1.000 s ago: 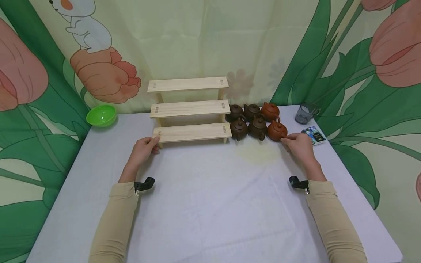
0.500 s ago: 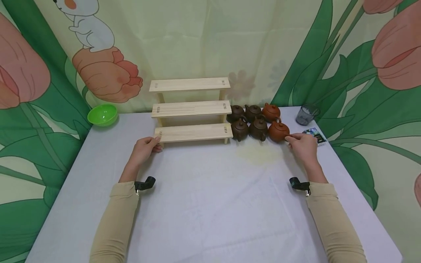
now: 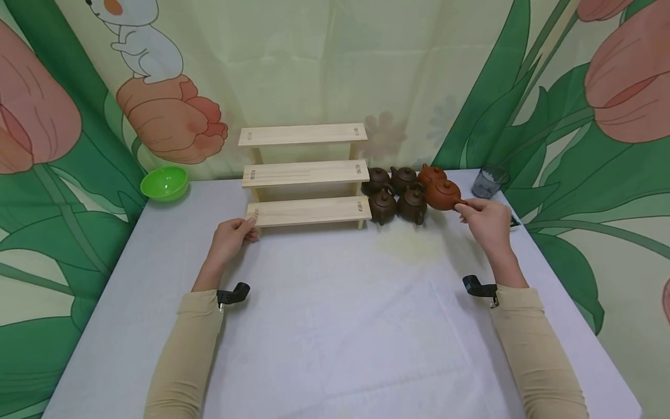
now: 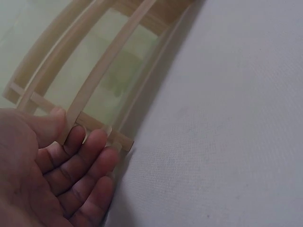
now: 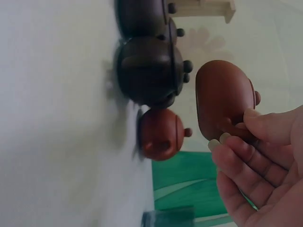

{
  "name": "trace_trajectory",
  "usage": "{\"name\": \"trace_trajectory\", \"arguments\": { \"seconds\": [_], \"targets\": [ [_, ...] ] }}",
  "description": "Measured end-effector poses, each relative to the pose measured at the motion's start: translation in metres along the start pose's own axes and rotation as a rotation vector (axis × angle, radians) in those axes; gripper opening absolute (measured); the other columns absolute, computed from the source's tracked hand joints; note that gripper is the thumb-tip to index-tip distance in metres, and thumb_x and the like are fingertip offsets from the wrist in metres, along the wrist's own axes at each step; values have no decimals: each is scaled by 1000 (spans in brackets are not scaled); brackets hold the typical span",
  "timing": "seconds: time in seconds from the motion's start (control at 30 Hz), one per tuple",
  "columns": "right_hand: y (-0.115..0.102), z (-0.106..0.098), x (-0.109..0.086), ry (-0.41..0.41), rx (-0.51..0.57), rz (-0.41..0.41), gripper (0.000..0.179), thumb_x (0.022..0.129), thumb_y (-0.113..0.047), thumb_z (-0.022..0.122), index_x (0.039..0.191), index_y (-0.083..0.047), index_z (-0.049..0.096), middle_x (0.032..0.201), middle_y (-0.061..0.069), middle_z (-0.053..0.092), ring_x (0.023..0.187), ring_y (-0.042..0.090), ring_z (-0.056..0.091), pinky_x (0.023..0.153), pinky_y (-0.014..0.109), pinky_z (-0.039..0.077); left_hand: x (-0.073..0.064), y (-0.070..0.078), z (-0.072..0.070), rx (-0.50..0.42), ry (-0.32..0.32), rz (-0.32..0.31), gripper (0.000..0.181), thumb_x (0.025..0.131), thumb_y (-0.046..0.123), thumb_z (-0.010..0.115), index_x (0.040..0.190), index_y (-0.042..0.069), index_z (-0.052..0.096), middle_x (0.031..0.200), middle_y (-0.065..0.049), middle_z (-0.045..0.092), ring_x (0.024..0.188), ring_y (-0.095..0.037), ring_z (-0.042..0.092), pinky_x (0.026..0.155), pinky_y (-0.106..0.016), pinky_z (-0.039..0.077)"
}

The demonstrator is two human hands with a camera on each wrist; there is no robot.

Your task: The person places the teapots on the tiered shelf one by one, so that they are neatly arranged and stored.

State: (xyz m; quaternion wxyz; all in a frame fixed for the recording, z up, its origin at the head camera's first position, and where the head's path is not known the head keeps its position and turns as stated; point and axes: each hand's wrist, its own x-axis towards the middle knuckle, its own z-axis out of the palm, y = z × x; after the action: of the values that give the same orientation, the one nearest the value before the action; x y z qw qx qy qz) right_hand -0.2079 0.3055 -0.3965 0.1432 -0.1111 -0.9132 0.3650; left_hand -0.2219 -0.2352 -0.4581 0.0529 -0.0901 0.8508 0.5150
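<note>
My right hand pinches the handle of a reddish-brown clay teapot. In the right wrist view this teapot hangs above the table, apart from the second red teapot standing behind it. Several dark brown teapots stand in two rows just left of it. At the left end of a three-tier wooden stand, my left hand grips the lowest board between thumb and curled fingers. The left wrist view shows the thumb on top of that board.
A green bowl stands at the back left of the white-covered table. Toward the back right is a grey see-through cup. A small printed packet lies mostly hidden behind my right hand. A patterned curtain hangs behind.
My right hand has taken the front red teapot by its handle and lifted it off the table; it now partly covers the rear red one. The left hand stays on the stand.
</note>
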Motion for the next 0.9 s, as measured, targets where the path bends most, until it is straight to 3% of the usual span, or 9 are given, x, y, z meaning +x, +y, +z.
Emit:
{"name": "trace_trajectory", "arguments": {
  "seconds": [0.23, 0.37, 0.57, 0.67, 0.9],
  "targets": [
    [-23, 0, 7, 3, 47, -77, 36, 94, -38, 67, 108, -6, 76, 77, 3, 73, 67, -1, 57, 56, 29, 41, 0, 0, 1, 18, 6, 11, 53, 102, 48, 50, 107, -1, 67, 97, -10, 70, 84, -10, 66, 76, -20, 55],
    [-39, -1, 13, -12, 61, -109, 37, 95, -39, 67, 111, -7, 76, 85, 9, 75, 68, -3, 58, 66, 32, 42, 1, -1, 1, 16, 12, 7, 52, 102, 48, 50, 106, -1, 67, 97, -10, 70, 84, -11, 65, 76, -19, 55],
    [-62, 2, 22, -40, 122, -101, 42, 93, -43, 67, 113, -7, 76, 94, 10, 77, 75, 5, 57, 61, 32, 37, 2, -1, 1, 11, 13, 4, 53, 102, 49, 50, 109, -1, 67, 98, -10, 70, 85, -12, 65, 77, -19, 55],
    [-71, 8, 26, -44, 150, -107, 41, 93, -41, 68, 114, -7, 75, 93, 7, 76, 74, 7, 60, 54, 27, 43, 1, -1, 1, 11, 15, -1, 54, 102, 49, 50, 110, -1, 67, 99, -11, 69, 87, -12, 65, 77, -19, 55],
    [-89, 14, 39, -79, 237, -76, 41, 91, -41, 70, 115, -9, 75, 90, -3, 73, 78, 8, 63, 61, 24, 51, 1, -1, 2, -4, 23, -8, 53, 101, 48, 51, 111, -1, 67, 98, -11, 70, 85, -11, 65, 77, -20, 55]
  ]
}}
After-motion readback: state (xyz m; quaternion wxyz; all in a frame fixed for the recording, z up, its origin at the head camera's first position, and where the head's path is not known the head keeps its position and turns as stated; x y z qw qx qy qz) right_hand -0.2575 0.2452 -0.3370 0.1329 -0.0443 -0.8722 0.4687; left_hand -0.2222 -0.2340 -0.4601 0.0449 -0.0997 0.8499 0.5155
